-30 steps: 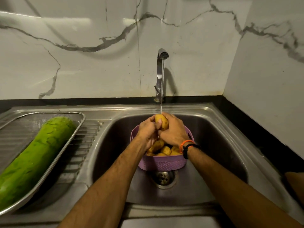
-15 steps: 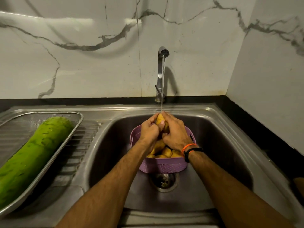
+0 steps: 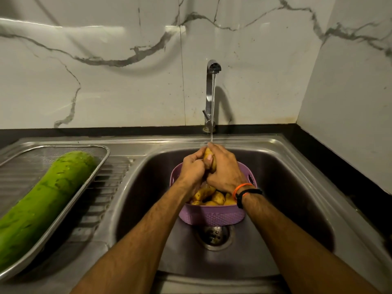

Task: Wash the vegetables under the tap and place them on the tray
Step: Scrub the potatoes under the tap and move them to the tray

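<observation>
1. Potato (image 3: 210, 160) sat clamped between left hand (image 3: 192, 168) and right hand (image 3: 226, 172), fingers wrapped tight, right under the tap (image 3: 212, 81) stream for scrubbing.
2. Basket (image 3: 212, 215) of potatoes sat over the drain, probably so runoff cleared.
3. Gourd (image 3: 42, 202) lay on tray (image 3: 101, 164), likely washed.

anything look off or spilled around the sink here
Nothing stands out. The tap runs onto the potato held by the left hand and right hand over the purple basket in the sink. The green gourd lies in the tray, its near end past the picture's edge.
</observation>
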Motion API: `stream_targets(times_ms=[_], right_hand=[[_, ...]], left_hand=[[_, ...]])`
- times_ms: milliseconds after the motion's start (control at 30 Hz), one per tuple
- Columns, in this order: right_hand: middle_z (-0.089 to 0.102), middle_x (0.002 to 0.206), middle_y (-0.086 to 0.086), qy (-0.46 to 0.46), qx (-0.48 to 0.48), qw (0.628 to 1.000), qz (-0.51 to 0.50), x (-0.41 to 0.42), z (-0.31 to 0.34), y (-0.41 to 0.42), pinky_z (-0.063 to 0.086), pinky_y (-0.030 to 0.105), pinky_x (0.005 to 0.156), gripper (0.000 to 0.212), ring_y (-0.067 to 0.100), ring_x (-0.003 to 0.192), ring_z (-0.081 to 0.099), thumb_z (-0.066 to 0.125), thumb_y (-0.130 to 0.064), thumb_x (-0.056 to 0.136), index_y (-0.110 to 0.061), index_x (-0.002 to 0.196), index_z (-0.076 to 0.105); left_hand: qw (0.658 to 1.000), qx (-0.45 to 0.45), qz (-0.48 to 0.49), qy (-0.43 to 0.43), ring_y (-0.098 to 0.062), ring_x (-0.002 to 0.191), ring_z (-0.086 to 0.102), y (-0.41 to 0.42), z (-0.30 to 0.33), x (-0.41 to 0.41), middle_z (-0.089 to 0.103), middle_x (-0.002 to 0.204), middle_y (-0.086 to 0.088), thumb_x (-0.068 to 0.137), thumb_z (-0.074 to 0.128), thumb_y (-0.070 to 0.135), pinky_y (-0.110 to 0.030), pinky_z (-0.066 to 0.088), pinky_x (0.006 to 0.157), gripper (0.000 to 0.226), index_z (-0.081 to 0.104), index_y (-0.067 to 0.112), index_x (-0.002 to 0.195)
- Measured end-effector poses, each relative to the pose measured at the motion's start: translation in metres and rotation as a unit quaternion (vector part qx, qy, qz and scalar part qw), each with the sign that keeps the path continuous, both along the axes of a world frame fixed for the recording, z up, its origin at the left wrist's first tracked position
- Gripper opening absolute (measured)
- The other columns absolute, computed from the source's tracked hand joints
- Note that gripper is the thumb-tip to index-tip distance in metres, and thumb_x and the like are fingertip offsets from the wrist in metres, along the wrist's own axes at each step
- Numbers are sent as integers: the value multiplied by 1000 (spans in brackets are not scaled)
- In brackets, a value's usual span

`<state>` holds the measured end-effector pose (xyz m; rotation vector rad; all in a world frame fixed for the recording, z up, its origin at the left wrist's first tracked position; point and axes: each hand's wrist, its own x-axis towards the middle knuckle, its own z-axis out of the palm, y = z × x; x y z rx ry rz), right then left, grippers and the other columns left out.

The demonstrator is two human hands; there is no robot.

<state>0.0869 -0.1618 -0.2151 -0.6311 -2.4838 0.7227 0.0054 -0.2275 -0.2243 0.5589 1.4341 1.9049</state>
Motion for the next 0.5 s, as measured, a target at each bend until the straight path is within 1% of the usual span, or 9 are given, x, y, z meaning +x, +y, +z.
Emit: stream_targets(times_ms=[33, 67, 133, 167, 200, 267, 333, 400, 500], right_hand=[[36, 154, 8, -8, -4, 1000, 6, 0, 0, 0, 26, 28, 115, 89, 23, 143, 32, 75, -1, 73, -10, 151, 32], [36, 155, 8, -3, 1, 1000, 7, 1, -1, 2, 26, 30, 118, 88, 23, 144, 31, 75, -2, 74, -10, 151, 33], [44, 150, 8, 29, 26, 999, -7, 2, -3, 3, 30, 33, 117, 80, 22, 140, 38, 75, -4, 75, -11, 147, 42], [48, 147, 8, 38, 33, 999, -15, 1, -4, 2, 32, 32, 116, 77, 22, 138, 41, 76, -5, 75, -11, 145, 45], [49, 146, 8, 35, 33, 999, -17, 0, -4, 2, 33, 32, 116, 77, 23, 137, 43, 76, -5, 74, -11, 144, 46], [42, 149, 8, -2, 14, 1000, -2, -2, -3, 2, 32, 31, 115, 85, 24, 139, 38, 77, -5, 71, -11, 147, 39], [35, 154, 8, -27, 1, 1000, 10, -2, -2, 3, 26, 31, 116, 91, 23, 144, 30, 77, -4, 71, -10, 151, 32], [39, 153, 9, 6, 10, 1000, 2, 1, -3, 4, 26, 28, 116, 88, 22, 143, 32, 76, -3, 72, -10, 150, 37], [49, 146, 9, 48, 44, 998, -25, 3, -4, 5, 29, 26, 115, 78, 21, 138, 42, 75, -4, 72, -11, 144, 47]], left_hand=[[1000, 2, -3, -1, -25, 119, 60, -1, 2, 1, 63, 129, -13, 97, 44, -7, -37, 52, 100, 44, 55, 9, 137], [1000, 5, 7, -8, -25, 117, 62, -1, 3, 1, 65, 125, -13, 97, 44, -8, -35, 54, 95, 43, 57, 9, 134], [999, 15, 36, -28, -26, 110, 65, 0, 4, 2, 68, 115, -14, 98, 44, -7, -32, 57, 84, 35, 65, 10, 120], [999, 16, 40, -33, -27, 109, 65, 0, 5, 3, 69, 114, -15, 98, 44, -6, -32, 57, 82, 34, 66, 9, 118], [999, 13, 32, -29, -27, 111, 65, 0, 5, 4, 68, 116, -15, 98, 44, -5, -32, 57, 83, 34, 64, 8, 122], [1000, -1, 2, -7, -26, 114, 63, -3, 4, 4, 67, 118, -13, 98, 42, -5, -31, 56, 87, 40, 59, 10, 131], [1000, -12, -12, 11, -21, 109, 64, -6, 5, 5, 68, 114, -9, 98, 40, -7, -26, 56, 83, 43, 56, 10, 135], [1000, -1, -6, 4, -18, 106, 65, -5, 8, 7, 68, 114, -8, 98, 41, -9, -24, 57, 82, 43, 57, 8, 134], [1000, 14, 19, -18, -21, 106, 66, 1, 8, 10, 70, 111, -11, 98, 43, -8, -30, 57, 87, 37, 63, 6, 125]])
